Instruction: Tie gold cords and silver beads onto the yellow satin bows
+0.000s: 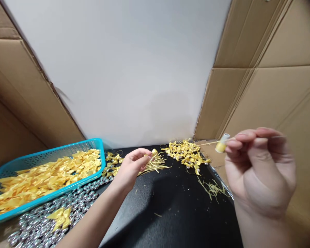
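Observation:
My left hand (135,163) is closed in a pinch on a small yellow ribbon bow (154,151), mostly hidden by the fingers. Under and beyond it lies a bundle of thin gold cords (158,163). My right hand (260,172), raised at the right, pinches a thin yellow thread (209,143) that stretches leftward over the table. Whether that thread reaches the bow is not clear. Just left of the right fingertips, a spool of yellow thread (220,147) with a white core shows behind the thread.
A turquoise basket (103,162) full of yellow ribbon bows stands at the left. Silver beads (45,213) spread before it, with one loose bow (60,218) on top. Beaded bows (187,153) and thread scraps (213,188) lie right of centre. Cardboard walls (281,93) flank the black tabletop (181,213).

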### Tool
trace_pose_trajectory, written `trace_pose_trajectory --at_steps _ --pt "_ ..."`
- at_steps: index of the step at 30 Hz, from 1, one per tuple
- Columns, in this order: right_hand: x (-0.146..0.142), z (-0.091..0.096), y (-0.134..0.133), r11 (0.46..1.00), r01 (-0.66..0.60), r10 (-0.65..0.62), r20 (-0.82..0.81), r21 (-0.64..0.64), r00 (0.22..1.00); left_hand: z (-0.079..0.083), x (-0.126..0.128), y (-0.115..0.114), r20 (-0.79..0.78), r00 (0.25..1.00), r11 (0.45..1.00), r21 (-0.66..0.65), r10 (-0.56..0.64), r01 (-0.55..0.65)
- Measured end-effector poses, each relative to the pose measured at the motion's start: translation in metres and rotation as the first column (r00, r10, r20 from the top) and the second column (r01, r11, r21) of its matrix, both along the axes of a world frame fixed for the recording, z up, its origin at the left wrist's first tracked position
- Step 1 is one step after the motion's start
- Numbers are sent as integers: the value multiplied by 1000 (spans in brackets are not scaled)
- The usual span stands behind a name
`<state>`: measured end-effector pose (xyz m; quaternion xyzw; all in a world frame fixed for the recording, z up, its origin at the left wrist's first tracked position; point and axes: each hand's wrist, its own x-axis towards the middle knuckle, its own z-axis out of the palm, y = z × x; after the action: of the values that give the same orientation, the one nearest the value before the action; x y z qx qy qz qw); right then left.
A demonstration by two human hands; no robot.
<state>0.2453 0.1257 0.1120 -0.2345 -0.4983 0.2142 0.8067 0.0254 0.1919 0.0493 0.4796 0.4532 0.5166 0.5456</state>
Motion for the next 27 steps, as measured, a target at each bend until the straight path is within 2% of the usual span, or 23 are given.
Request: trace_pose_trajectory --at_steps 5,9,19,22,27 --pt "11 9 -1 997 30 -20 -131 75 991 -4 -1 3 -6 1000 1000 -20 -8 8" --pt "21 16 1 993 84 -65 -226 77 972 -7 0 5 -28 999 1000 -23 -22 21" --pt "27 15 8 982 179 -161 -234 59 959 -5 4 3 -50 994 994 -34 -102 100" --pt "25 12 12 991 124 -113 -169 54 979 -4 6 0 -30 989 989 -27 -145 144" --pt "11 3 21 1000 -15 15 -33 12 999 -3 9 -5 64 987 987 -43 -149 152"
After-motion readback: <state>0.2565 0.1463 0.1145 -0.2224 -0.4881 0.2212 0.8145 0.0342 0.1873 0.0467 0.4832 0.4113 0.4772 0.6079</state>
